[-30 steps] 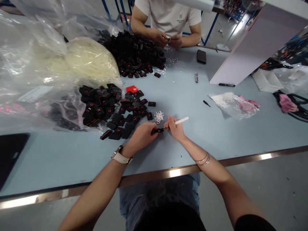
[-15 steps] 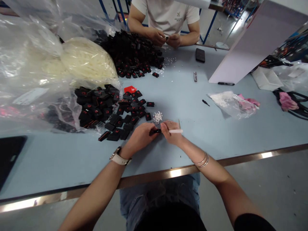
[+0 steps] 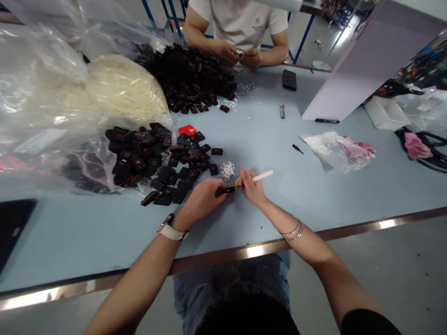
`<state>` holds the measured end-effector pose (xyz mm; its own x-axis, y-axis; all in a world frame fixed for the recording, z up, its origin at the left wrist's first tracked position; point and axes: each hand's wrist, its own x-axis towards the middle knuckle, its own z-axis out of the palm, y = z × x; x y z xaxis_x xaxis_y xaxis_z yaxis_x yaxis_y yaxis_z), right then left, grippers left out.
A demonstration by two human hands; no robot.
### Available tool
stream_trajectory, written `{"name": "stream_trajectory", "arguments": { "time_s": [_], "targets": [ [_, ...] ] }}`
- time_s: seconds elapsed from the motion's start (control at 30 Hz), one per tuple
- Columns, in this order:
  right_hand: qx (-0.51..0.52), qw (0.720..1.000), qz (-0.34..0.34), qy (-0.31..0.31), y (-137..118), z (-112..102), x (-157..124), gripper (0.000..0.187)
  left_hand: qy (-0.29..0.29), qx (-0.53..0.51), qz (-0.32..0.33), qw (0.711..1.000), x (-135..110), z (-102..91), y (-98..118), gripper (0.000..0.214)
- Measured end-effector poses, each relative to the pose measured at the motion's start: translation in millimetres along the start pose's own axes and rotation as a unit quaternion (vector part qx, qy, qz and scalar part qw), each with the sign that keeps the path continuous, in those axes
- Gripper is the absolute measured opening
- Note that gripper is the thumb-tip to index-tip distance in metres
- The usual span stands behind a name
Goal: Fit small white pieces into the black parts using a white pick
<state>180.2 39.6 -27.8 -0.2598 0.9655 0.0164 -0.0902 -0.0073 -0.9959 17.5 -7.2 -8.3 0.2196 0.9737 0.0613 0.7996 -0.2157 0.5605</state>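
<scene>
My left hand [image 3: 207,194] is closed on a small black plastic part [image 3: 229,190], whose end sticks out to the right past the fingertips. My right hand [image 3: 252,186] grips a slim pen-like tool with a white handle [image 3: 263,176]. A thin tip of this tool points left and meets or nearly meets the black part; contact is too small to tell. Just beyond both hands lies a little heap of tiny white pieces [image 3: 228,170]. Left of it spread several black plastic blocks with red marks [image 3: 184,173], partly under clear plastic.
Large clear bags [image 3: 129,88] fill the left side, beside a bigger black pile [image 3: 195,79]. Across the table a person's hands [image 3: 240,56] hold a small dark piece. A white panel [image 3: 363,65], a bag of white bits [image 3: 331,146] and a small black piece [image 3: 298,148] are rightward.
The white handle has swung from nearly level to slanting up to the right. My right hand has shifted slightly rightward, and a gap with the thin tip now shows between the hands.
</scene>
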Motion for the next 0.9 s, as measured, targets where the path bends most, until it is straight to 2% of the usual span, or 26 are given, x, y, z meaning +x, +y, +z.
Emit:
{"name": "stream_trajectory", "arguments": {
  "time_s": [0.27, 0.5, 0.73, 0.9],
  "targets": [
    [-0.058, 0.998, -0.017, -0.018, 0.2, 0.0, -2.9, 0.064, -0.003, -0.011, -0.002, 1.0, -0.5, -0.1, -0.7, 0.001],
    [-0.006, 1.0, 0.015, 0.009, -1.4, 1.4, -0.3, 0.065, 0.005, -0.006, -0.002, 1.0, -0.1, 1.1, -1.6, 0.003],
    [-0.045, 0.999, 0.009, -0.006, -2.6, 2.1, -1.1, 0.066, 0.004, 0.0, 0.011, 1.0, 0.4, 0.7, -2.0, 0.002],
    [-0.032, 0.999, 0.008, -0.004, -1.2, 0.4, -1.6, 0.064, -0.001, 0.007, -0.003, 1.0, 0.1, 1.0, -1.8, 0.003]
  ]
}}
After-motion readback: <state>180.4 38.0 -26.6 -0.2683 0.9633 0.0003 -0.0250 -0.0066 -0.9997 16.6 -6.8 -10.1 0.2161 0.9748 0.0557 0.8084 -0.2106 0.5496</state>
